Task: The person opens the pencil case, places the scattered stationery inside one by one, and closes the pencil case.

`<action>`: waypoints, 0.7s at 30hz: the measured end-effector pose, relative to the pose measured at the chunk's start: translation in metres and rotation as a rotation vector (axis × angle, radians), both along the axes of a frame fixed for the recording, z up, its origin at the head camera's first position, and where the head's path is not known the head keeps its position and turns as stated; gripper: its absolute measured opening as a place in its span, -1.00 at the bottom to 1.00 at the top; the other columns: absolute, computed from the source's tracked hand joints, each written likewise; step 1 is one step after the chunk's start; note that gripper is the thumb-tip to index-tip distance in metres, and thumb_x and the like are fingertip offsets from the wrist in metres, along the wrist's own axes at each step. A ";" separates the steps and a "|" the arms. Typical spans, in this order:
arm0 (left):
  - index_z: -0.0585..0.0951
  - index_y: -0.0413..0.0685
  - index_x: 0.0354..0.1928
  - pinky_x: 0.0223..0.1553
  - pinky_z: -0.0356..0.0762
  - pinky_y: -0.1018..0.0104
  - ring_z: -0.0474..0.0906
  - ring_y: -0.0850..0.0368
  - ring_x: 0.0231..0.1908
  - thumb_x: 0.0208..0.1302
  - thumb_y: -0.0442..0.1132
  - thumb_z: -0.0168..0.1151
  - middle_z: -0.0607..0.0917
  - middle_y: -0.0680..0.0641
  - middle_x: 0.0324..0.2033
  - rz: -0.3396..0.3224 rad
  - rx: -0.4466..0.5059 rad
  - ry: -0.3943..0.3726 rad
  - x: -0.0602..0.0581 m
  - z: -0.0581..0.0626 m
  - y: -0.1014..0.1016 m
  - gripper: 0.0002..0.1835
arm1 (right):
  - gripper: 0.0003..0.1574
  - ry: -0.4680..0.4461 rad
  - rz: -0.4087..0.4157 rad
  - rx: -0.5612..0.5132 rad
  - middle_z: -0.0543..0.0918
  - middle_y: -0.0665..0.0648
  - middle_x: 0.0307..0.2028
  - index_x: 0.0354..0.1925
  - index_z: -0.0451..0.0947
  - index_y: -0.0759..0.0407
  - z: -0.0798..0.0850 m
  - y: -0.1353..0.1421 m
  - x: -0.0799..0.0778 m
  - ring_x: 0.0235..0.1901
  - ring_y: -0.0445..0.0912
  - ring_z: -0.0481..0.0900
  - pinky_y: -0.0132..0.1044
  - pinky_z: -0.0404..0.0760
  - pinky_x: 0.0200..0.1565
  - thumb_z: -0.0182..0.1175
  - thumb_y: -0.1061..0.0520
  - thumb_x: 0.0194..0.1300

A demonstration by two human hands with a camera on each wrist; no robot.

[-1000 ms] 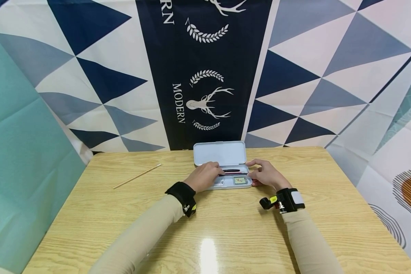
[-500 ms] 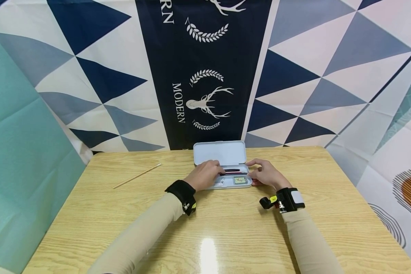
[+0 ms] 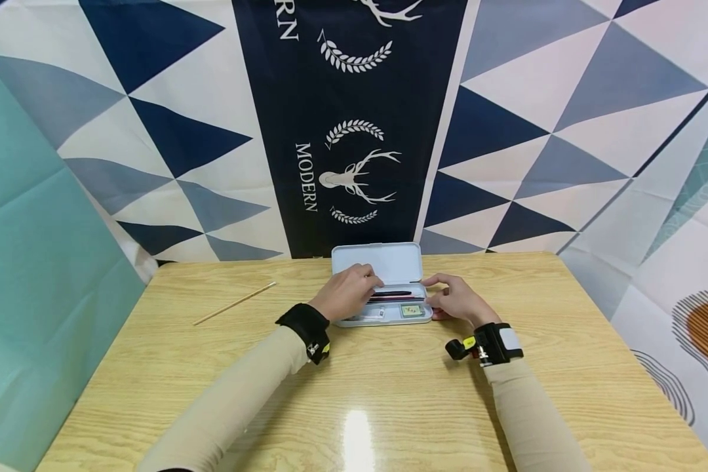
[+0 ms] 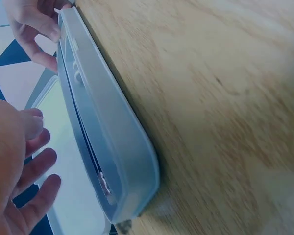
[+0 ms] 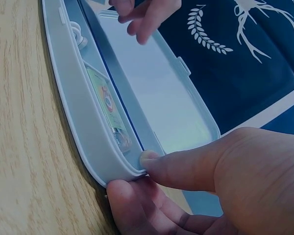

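Observation:
A pale blue pencil case (image 3: pixel 377 261) lies at the back of the table, its lid raised against the wall cloth. Inside rest a black pen (image 3: pixel 393 293), thin dark and red sticks, and a small green pictured packet (image 5: pixel 104 98) in the front part. Near the packet is a small white rounded piece (image 5: pixel 78 36). My left hand (image 3: pixel 345 292) hovers over the case's left end, fingers loosely bent and apart, with nothing between them. At the right end, my right hand (image 3: pixel 461 302) pinches the case's corner, thumb on the rim and fingers beneath.
A thin wooden stick (image 3: pixel 234 304) with a pale tip lies to the left on the wood-grain table (image 3: pixel 413 406). Patterned cloth (image 3: pixel 360 131) hangs directly behind the case, and a teal sheet (image 3: pixel 53 275) borders the left side.
My left hand has lifted and shifted left, away from the pens, showing more of the case's front left. The right hand keeps its place at the right corner.

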State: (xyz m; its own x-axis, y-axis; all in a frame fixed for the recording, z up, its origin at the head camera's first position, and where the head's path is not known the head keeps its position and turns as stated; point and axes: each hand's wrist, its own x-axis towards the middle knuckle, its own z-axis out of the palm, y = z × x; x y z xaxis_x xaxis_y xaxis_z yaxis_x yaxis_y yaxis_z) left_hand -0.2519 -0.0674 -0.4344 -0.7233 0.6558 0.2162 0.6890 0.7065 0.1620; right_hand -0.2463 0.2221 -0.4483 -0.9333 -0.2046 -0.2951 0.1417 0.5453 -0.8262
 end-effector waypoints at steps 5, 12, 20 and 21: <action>0.82 -0.05 0.23 0.12 0.79 0.17 0.76 -0.01 0.02 0.62 -0.37 0.31 0.82 -0.10 -0.02 -0.016 0.032 0.062 -0.002 -0.001 -0.008 -0.71 | -0.34 -0.002 -0.001 0.007 0.67 0.21 -0.19 0.58 0.44 0.31 0.000 0.001 -0.001 -0.38 -0.14 0.64 -0.39 0.73 -0.32 0.24 0.29 0.62; 0.80 -0.02 0.27 0.18 0.79 0.18 0.75 0.00 0.06 0.61 -0.36 0.34 0.82 -0.10 0.02 0.005 0.017 0.113 -0.005 -0.004 -0.025 -0.70 | -0.36 -0.001 -0.008 0.001 0.67 0.21 -0.18 0.57 0.46 0.31 -0.001 0.001 -0.002 -0.38 -0.14 0.65 -0.41 0.73 -0.31 0.23 0.29 0.62; 0.80 -0.03 0.27 0.04 0.79 0.22 0.70 0.05 -0.05 0.54 -0.41 0.38 0.78 -0.10 -0.02 0.062 -0.006 0.150 -0.006 -0.009 -0.055 -0.65 | -0.35 0.002 -0.003 0.007 0.66 0.22 -0.18 0.58 0.46 0.31 -0.002 0.000 -0.001 -0.37 -0.14 0.65 -0.40 0.73 -0.31 0.24 0.28 0.61; 0.80 -0.04 0.26 0.03 0.79 0.21 0.69 0.04 -0.05 0.53 -0.41 0.38 0.78 -0.11 -0.01 0.070 -0.001 0.145 -0.006 -0.009 -0.059 -0.65 | -0.34 0.004 -0.002 0.009 0.66 0.22 -0.17 0.58 0.45 0.31 -0.002 0.000 -0.001 -0.37 -0.13 0.65 -0.39 0.73 -0.31 0.24 0.28 0.61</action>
